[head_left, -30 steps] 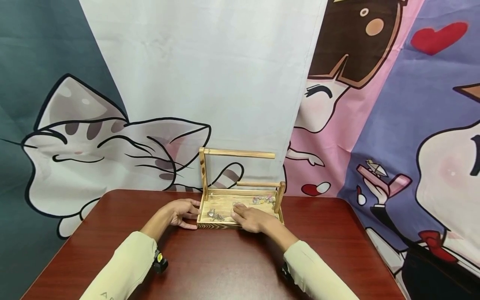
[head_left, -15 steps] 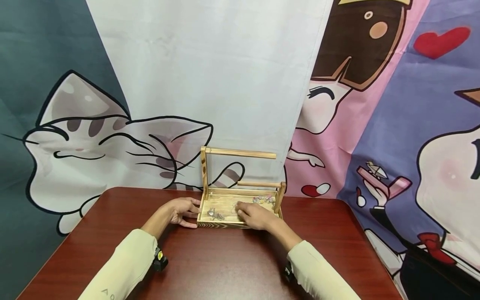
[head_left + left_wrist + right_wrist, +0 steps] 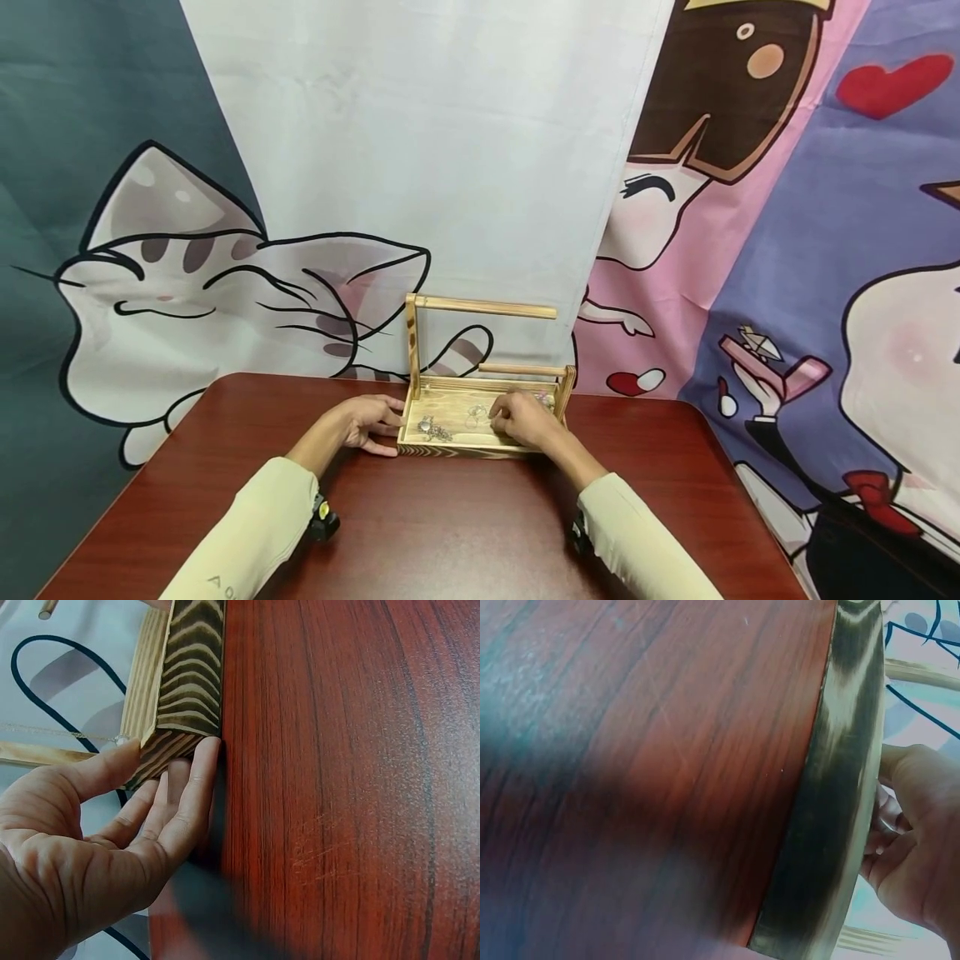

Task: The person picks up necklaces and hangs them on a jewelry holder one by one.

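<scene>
A wooden jewelry stand (image 3: 450,452) has a shallow tray base with striped dark grain and two posts with crossbars. My left hand (image 3: 367,422) holds its left end; in the left wrist view the thumb (image 3: 112,766) is at the tray's rim and the fingers lie along the outer end. My right hand (image 3: 527,421) is inside the tray at the right, fingers bent down. A silver chain piece (image 3: 433,429) lies at the tray's left, thin loop-shaped jewelry (image 3: 476,415) in the middle. In the right wrist view I cannot tell whether the curled fingers (image 3: 889,814) hold anything.
Colorful beaded jewelry (image 3: 546,400) shows at the tray's right, partly behind my right hand. The upper crossbar (image 3: 487,307) and lower crossbar (image 3: 521,369) stand over the tray. A reddish-brown table (image 3: 450,525) carries the stand, with a cartoon-printed cloth (image 3: 450,167) behind.
My right hand has moved rightward within the tray, uncovering the loop-shaped jewelry in the middle and covering part of the beaded jewelry. The left hand has stayed at the stand's left end.
</scene>
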Tool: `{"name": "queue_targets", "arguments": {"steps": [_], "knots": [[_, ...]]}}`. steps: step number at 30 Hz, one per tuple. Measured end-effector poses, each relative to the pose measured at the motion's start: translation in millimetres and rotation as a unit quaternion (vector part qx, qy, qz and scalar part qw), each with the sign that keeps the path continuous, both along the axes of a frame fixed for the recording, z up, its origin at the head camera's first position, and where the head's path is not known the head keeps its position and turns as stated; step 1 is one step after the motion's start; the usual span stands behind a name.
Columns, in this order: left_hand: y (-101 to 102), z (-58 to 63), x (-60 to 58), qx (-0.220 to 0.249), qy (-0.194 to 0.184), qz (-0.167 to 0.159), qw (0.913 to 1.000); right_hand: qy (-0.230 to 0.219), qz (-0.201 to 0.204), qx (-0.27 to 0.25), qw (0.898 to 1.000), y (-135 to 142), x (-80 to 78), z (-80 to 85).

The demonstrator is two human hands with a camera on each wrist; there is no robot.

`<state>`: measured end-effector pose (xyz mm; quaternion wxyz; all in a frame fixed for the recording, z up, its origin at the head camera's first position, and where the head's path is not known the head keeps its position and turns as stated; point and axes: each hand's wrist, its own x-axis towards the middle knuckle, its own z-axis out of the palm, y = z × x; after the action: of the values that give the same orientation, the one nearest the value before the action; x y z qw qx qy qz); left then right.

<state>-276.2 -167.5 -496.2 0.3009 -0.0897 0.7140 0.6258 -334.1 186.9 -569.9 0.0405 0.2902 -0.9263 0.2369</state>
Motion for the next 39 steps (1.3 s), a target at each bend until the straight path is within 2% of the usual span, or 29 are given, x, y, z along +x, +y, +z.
{"name": "queue_targets", "arguments": {"steps": [4, 5, 6, 11, 12, 16, 21, 22, 24, 28, 29, 31, 33, 37, 39], "knots": [[2, 0.7, 0.6, 0.002, 0.0, -0.003, 1.0, -0.009, 0.0, -0.01, 1.0, -2, 7.2, 3.2], [3, 1.3, 0.9, 0.002, 0.0, -0.004, 1.0, 0.002, 0.002, -0.007, 1.0, -3, 12.4, 8.7], [4, 1.7, 1.1, 0.003, 0.001, -0.005, 1.0, 0.003, 0.001, -0.005, 1.0, -2, 5.7, -0.6], [5, 2.4, 2.0, 0.003, 0.002, -0.008, 1.0, 0.021, 0.005, 0.007, 1.0, -3, 3.7, -1.3], [5, 2.5, 2.1, 0.003, 0.001, -0.008, 1.0, 0.016, 0.006, 0.002, 1.0, -3, -2.4, -8.0], [5, 2.5, 2.0, 0.002, -0.001, -0.006, 1.0, 0.024, 0.012, 0.012, 1.0, -7, -7.4, -11.3], [5, 4.4, 2.8, 0.002, -0.002, -0.006, 1.0, 0.056, 0.024, 0.024, 0.998, -12, -14.0, -22.9], [5, 4.9, 2.9, 0.002, -0.002, -0.005, 1.0, 0.068, 0.026, 0.035, 0.997, -14, -7.4, -14.3], [5, 5.8, 2.9, 0.001, -0.002, -0.005, 1.0, 0.08, 0.032, 0.034, 0.996, -16, -4.5, -10.3], [5, 6.2, 1.8, 0.0, -0.003, -0.003, 1.0, 0.098, 0.042, 0.057, 0.993, -23, 12.3, 15.5], [5, 6.1, 1.5, 0.0, -0.004, -0.003, 1.0, 0.097, 0.043, 0.06, 0.992, -23, 9.5, 11.6], [4, 6.0, 0.9, 0.0, -0.004, -0.002, 1.0, 0.111, 0.041, 0.089, 0.989, -25, 13.6, 17.4], [3, 5.4, 0.4, 0.0, -0.006, 0.0, 1.0, 0.12, 0.035, 0.108, 0.986, -27, 13.7, 15.9], [1, 3.8, -0.2, 0.0, -0.008, 0.003, 1.0, 0.096, 0.031, 0.094, 0.99, -26, 9.7, 8.7], [0, 3.9, -0.2, 0.0, -0.008, 0.003, 1.0, 0.096, 0.033, 0.079, 0.992, -25, 3.7, -0.4]]}}
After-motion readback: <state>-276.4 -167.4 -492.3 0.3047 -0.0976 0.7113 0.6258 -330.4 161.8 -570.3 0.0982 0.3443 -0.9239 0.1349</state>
